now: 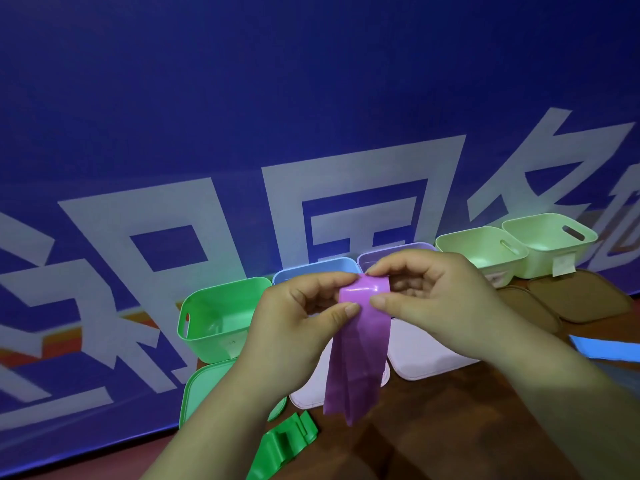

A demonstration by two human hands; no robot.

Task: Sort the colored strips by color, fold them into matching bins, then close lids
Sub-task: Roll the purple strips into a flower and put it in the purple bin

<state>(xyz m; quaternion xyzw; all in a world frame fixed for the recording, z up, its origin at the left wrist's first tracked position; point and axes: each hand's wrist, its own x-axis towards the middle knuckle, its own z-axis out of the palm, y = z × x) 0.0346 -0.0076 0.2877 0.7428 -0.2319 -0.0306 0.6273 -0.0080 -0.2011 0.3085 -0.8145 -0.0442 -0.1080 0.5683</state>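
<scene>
So the left hand (304, 306) and right hand (426, 292) are both pinching the bent top of the purple strip (360, 341), thumb against finger, with the tails dangling above the middle of the table (450, 427). Looks mid-fold to me. Next it wants another neat fold, then a drop into the purple bin (398, 249) at the back edge. That bin's mostly hidden behind the hands, and the green strip (284, 441) at the near edge is cut off.
</scene>
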